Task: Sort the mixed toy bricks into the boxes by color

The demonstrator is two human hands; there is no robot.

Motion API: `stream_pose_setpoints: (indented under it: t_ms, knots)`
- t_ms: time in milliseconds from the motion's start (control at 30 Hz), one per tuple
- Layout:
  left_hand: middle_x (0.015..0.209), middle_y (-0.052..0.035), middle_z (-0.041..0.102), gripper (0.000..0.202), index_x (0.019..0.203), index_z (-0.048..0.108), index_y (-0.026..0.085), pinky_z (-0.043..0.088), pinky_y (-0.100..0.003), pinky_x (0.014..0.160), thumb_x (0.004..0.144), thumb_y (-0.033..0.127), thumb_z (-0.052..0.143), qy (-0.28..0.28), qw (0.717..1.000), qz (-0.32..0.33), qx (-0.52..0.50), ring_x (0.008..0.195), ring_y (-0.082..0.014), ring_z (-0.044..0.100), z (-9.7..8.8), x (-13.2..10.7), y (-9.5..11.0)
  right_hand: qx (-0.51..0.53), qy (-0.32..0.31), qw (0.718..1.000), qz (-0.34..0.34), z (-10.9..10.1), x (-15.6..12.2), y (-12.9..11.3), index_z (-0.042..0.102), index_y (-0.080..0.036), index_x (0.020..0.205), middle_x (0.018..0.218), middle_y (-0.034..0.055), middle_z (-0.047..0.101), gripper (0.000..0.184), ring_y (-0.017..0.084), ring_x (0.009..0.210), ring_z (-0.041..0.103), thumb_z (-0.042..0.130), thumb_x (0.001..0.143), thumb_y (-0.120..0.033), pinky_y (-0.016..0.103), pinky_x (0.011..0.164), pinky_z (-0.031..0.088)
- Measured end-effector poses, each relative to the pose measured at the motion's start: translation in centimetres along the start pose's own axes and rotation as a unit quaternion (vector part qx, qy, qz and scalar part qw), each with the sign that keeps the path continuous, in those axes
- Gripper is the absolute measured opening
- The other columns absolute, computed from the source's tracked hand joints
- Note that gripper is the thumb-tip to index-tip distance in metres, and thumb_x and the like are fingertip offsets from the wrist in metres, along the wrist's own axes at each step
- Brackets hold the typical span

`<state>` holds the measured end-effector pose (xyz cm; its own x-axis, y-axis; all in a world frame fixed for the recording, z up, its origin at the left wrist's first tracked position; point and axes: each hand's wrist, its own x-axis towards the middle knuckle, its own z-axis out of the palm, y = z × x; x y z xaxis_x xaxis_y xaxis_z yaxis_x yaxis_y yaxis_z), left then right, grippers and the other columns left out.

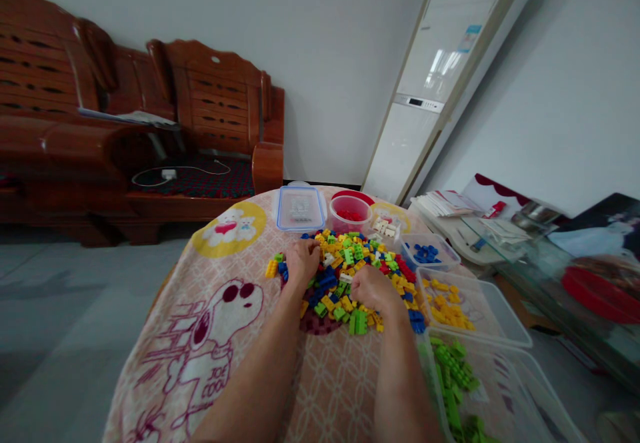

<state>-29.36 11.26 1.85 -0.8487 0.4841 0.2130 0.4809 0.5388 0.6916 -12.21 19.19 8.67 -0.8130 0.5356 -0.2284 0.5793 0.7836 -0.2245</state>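
A heap of mixed toy building bricks (pixel 327 278) in yellow, green, blue, red and white lies on the cloth-covered round table. My left hand (pixel 303 261) reaches into the heap's left side, its fingers curled down and pressed together; what they hold is hidden. On the heap's near right part, my right hand (pixel 373 288) is closed with fingertips tucked under, so any brick in it is out of sight. Just left of its knuckles lies a white brick (pixel 346 278). A green brick (pixel 358 322) sits at the heap's front edge.
Clear boxes stand on the right: one with blue bricks (pixel 425 254), one with yellow bricks (pixel 449 310), one with green bricks (pixel 455 370). Behind the heap are a round tub (pixel 350 224) of red bricks and a blue-rimmed lid (pixel 300 208). A glass-topped table (pixel 530 276) adjoins.
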Motion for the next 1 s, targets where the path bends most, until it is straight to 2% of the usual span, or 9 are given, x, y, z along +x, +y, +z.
stream_pose_setpoints:
  t_ms: [133,267,467,600,767,900,1000]
  knots:
    - [0.106,-0.0081,0.078,0.031,0.111,0.079,0.019,0.050,-0.034,0.094,0.089,0.022,0.057,0.004,1.000,0.002,-0.002,0.099,-0.0233,0.069,0.3,0.1,-0.2,-0.072,0.012,0.997,0.035,0.6,0.4,-1.1,0.078,-0.014,0.098,0.100,0.0175,0.078,0.025,0.028,0.101,0.073,0.069,0.075,-0.014,0.029,0.078,0.052]
    - [0.108,-0.0074,0.078,0.031,0.109,0.079,0.020,0.050,-0.034,0.095,0.089,0.021,0.056,0.012,1.000,0.008,0.000,0.101,-0.0231,0.068,0.3,0.1,-0.3,-0.103,0.032,0.994,0.030,1.3,0.8,-1.9,0.075,-0.013,0.110,0.105,0.0210,0.076,0.032,0.031,0.107,0.072,0.067,0.079,-0.016,0.032,0.082,0.054]
    - [0.109,-0.0073,0.078,0.031,0.109,0.080,0.021,0.050,-0.034,0.095,0.088,0.022,0.057,0.008,1.000,0.000,-0.001,0.103,-0.0240,0.069,0.1,0.0,-0.1,-0.094,0.011,0.995,0.009,1.6,1.1,-2.2,0.076,-0.014,0.108,0.101,0.0188,0.077,0.033,0.029,0.105,0.073,0.063,0.078,-0.009,0.030,0.082,0.053]
    - [0.109,-0.0071,0.078,0.032,0.110,0.079,0.021,0.050,-0.032,0.095,0.088,0.022,0.057,0.006,1.000,0.001,-0.002,0.103,-0.0233,0.070,0.0,0.0,0.0,-0.084,-0.004,0.996,-0.028,1.6,1.1,-2.0,0.078,-0.017,0.099,0.098,0.0152,0.078,0.029,0.027,0.102,0.073,0.061,0.077,-0.008,0.028,0.080,0.052]
    - [0.110,-0.0078,0.078,0.031,0.110,0.079,0.020,0.050,-0.033,0.096,0.088,0.021,0.057,0.009,1.000,0.004,-0.005,0.104,-0.0237,0.070,-0.1,0.0,0.0,-0.084,0.009,0.996,-0.025,1.7,1.1,-2.1,0.078,-0.016,0.091,0.095,0.0155,0.078,0.026,0.028,0.099,0.074,0.062,0.072,-0.006,0.028,0.078,0.051]
    - [0.111,-0.0082,0.078,0.031,0.110,0.079,0.019,0.050,-0.033,0.096,0.088,0.021,0.058,0.003,1.000,-0.004,-0.006,0.105,-0.0239,0.070,-0.1,0.0,0.1,-0.004,0.012,1.000,-0.017,1.4,1.0,-1.4,0.073,-0.017,0.072,0.081,0.0115,0.077,0.011,0.025,0.087,0.075,0.068,0.068,-0.008,0.026,0.070,0.050]
    - [0.109,-0.0084,0.078,0.031,0.110,0.079,0.019,0.050,-0.033,0.096,0.088,0.021,0.058,0.003,1.000,-0.004,-0.004,0.105,-0.0239,0.069,-0.1,0.0,0.1,0.172,0.024,0.985,-0.006,1.2,0.9,0.1,0.068,-0.018,0.067,0.060,0.0035,0.069,0.005,0.018,0.062,0.070,0.068,0.071,-0.016,0.022,0.058,0.047]
